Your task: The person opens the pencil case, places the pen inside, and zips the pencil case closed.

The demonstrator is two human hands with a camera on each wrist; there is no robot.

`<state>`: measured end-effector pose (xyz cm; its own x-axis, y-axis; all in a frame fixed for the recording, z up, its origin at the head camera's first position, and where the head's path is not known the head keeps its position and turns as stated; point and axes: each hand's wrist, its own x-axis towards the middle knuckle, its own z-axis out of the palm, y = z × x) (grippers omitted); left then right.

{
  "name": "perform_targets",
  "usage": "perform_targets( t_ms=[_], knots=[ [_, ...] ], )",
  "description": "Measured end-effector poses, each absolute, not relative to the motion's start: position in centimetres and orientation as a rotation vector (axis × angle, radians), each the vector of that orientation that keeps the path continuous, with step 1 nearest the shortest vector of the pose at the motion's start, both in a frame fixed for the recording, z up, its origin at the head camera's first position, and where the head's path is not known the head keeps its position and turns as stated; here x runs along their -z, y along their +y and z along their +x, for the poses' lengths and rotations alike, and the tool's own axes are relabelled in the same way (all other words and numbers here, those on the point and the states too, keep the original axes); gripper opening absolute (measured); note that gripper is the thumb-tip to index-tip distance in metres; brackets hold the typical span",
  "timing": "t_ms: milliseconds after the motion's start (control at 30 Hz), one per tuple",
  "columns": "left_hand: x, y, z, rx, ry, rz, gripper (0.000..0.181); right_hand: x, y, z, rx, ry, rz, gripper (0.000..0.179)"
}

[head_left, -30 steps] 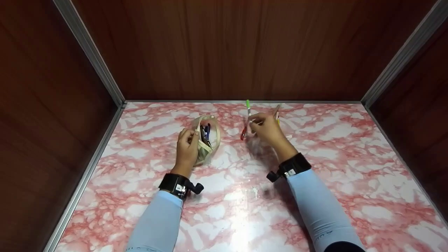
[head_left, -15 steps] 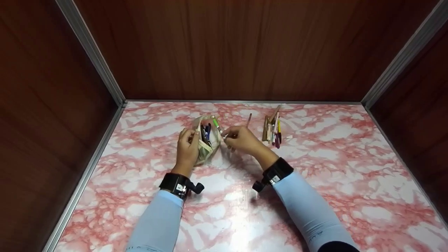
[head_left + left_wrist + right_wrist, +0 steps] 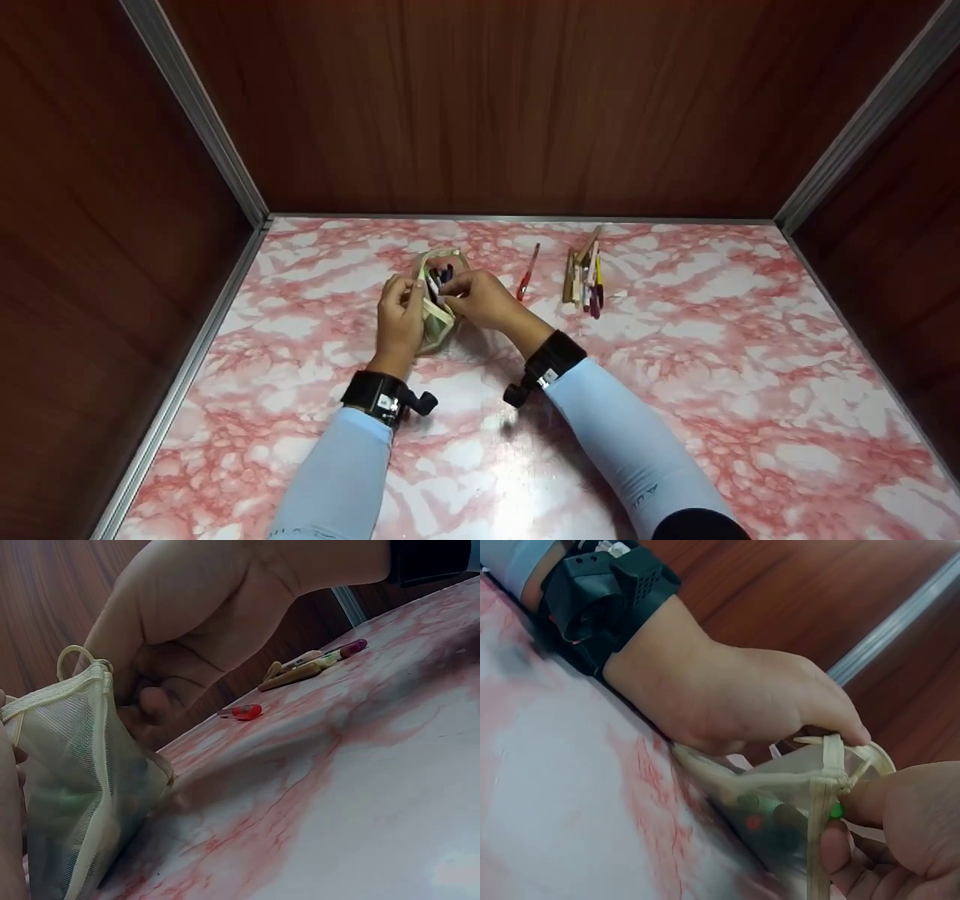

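Note:
A pale, see-through mesh pencil pouch [image 3: 438,325] stands on the table with its zip mouth open and several pens inside. My left hand [image 3: 400,318] pinches the left edge of its mouth between thumb and fingers. At the opposite edge, my right hand [image 3: 486,300] reaches into the mouth with its fingertips, holding a pen with a green end [image 3: 836,811]. Most of that pen is hidden by the fingers and the mesh. Through the pouch wall, blurred green and red shapes show in the right wrist view.
To the right of the pouch lies a red pen [image 3: 528,274] by itself. Further right is a loose bunch of pens and pencils, among them a brown one [image 3: 568,277] and a yellow one [image 3: 598,268]. A dark wooden wall [image 3: 525,112] rises behind the red-and-white marbled table [image 3: 720,337].
My right hand has moved left with the green-ended pen, from beside the red pen to the pouch, and its fingers have dipped into the mouth. My left hand has stayed on the edge.

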<state>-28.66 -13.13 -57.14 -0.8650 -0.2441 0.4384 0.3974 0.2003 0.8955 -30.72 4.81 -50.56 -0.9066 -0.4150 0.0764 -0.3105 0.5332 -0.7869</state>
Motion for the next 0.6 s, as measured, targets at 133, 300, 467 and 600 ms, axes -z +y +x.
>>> perform_targets(
  t_ms=[133, 300, 467, 600],
  knots=[
    [57.1, -13.1, -28.6, 1.704, -1.982, -0.14, 0.02, 50.2, 4.6, -30.8, 1.28, 2.652, -0.676, 0.017],
    [57.0, -13.1, -28.7, 1.712, -1.982, -0.135, 0.019, 50.3, 5.8, -30.7, 1.377, 2.606, -0.678, 0.017],
    [57.0, -13.0, -28.7, 1.728, -1.988, -0.131, 0.018, 50.1, 8.9, -30.6, 1.461, 2.607, -0.527, 0.02],
    [57.0, -13.0, -28.6, 1.723, -1.99, -0.136, 0.018, 49.7, 12.3, -30.8, 1.444, 2.684, -0.406, 0.022]
  ],
)
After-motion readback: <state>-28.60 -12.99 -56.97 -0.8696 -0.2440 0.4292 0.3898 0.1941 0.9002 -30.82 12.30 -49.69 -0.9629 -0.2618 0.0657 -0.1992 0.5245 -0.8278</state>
